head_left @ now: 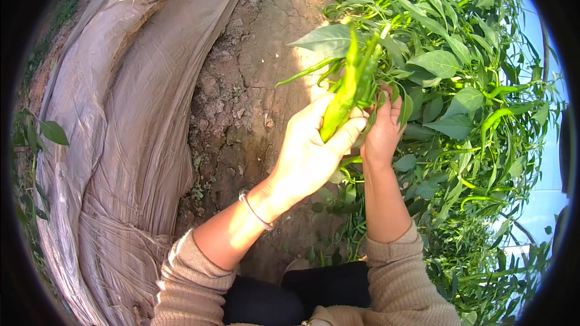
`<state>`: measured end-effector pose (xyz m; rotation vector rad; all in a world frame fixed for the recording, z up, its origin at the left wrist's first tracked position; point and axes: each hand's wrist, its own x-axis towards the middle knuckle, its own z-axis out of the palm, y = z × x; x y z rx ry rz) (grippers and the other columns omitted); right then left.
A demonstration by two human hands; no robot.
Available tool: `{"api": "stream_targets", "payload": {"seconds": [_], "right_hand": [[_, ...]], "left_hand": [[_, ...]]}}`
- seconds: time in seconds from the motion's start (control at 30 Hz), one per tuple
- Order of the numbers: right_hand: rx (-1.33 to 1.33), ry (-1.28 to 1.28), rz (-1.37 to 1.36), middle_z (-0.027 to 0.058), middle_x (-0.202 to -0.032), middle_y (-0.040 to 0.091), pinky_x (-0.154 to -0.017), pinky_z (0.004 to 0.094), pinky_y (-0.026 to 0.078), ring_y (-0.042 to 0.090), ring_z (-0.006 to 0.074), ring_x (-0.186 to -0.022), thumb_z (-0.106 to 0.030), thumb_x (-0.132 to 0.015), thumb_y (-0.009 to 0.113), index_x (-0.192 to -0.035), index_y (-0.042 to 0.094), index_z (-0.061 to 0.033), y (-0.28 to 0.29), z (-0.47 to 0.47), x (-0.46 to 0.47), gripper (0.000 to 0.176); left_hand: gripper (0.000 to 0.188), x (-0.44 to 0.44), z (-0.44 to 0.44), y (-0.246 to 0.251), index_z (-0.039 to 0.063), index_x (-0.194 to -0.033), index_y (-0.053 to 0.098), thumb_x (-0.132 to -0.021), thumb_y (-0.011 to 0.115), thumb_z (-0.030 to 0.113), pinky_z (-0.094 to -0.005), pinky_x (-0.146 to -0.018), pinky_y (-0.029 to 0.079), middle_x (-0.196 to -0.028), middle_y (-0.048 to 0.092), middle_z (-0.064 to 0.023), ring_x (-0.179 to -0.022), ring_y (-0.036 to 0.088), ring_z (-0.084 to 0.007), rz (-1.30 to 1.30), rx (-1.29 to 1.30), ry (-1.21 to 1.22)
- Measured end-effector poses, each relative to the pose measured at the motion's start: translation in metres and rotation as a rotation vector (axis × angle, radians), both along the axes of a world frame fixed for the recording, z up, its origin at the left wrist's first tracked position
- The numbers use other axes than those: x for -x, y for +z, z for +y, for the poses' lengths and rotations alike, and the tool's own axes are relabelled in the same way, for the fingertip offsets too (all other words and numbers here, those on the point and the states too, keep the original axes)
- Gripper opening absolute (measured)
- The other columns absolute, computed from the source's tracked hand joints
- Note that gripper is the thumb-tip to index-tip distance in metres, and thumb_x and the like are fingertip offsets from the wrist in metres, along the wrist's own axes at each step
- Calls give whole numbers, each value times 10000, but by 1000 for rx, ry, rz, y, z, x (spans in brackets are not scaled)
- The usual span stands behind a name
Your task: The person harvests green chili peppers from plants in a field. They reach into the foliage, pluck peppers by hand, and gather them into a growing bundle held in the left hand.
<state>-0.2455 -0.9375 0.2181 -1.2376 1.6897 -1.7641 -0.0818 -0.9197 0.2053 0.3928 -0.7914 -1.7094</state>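
Several long green chili peppers [346, 95] lie bunched in my left hand [312, 145], their tips pointing away from me. The thumb presses across the near end of the bunch. Just right of it, my right hand [383, 129] reaches in among the leaves of a pepper plant [437, 63]. Leaves cover its fingertips, so what they touch is hidden. A thin curved pepper [308, 71] sticks out to the left beyond my left hand, beneath a broad leaf [331, 40].
Dense pepper plants with hanging peppers [503, 115] fill the right side. Cracked bare soil [253, 81] runs up the middle. Crumpled plastic sheeting [136, 113] lies along the left, with a leafy stem [53, 132] at its outer edge. Bluish film [546, 163] shows at far right.
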Motion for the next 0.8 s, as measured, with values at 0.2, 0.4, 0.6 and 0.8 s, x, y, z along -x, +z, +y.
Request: {"api": "stream_targets", "payload": {"seconds": [0.2, 0.4, 0.6, 0.8], "right_hand": [[-439, 732, -784, 46, -834, 595, -605, 351, 470, 565, 209, -723, -241, -959, 524, -1183, 513, -84, -27, -44, 77, 275], [186, 433, -424, 46, -949, 594, -691, 339, 517, 585, 173, -837, -91, -912, 600, -1053, 550, -71, -2, -53, 58, 151], [200, 751, -455, 81, -1089, 563, -813, 392, 510, 557, 225, -968, -143, -937, 566, -1112, 534, -76, 26, -46, 67, 190], [107, 807, -505, 106, -1152, 532, -873, 423, 493, 533, 249, -1031, -171, -945, 553, -1141, 516, -68, 51, -40, 59, 224]], "left_hand": [[298, 19, 42, 20, -16, -1081, 559, -796, 640, 18, -368, -731, 501, -925, 626, -189, -837, 621, -365, -210, 406, 143], [365, 20, 51, 30, -18, -1107, 524, -761, 637, 16, -412, -728, 487, -952, 590, -200, -882, 587, -406, -182, 439, 93], [325, 18, 57, 32, -1, -1066, 521, -765, 639, 32, -430, -730, 484, -944, 581, -208, -892, 578, -426, -162, 412, 122], [272, 15, 60, 41, 12, -1022, 523, -787, 654, 55, -424, -686, 484, -933, 586, -200, -855, 587, -418, -103, 417, 92]]}}
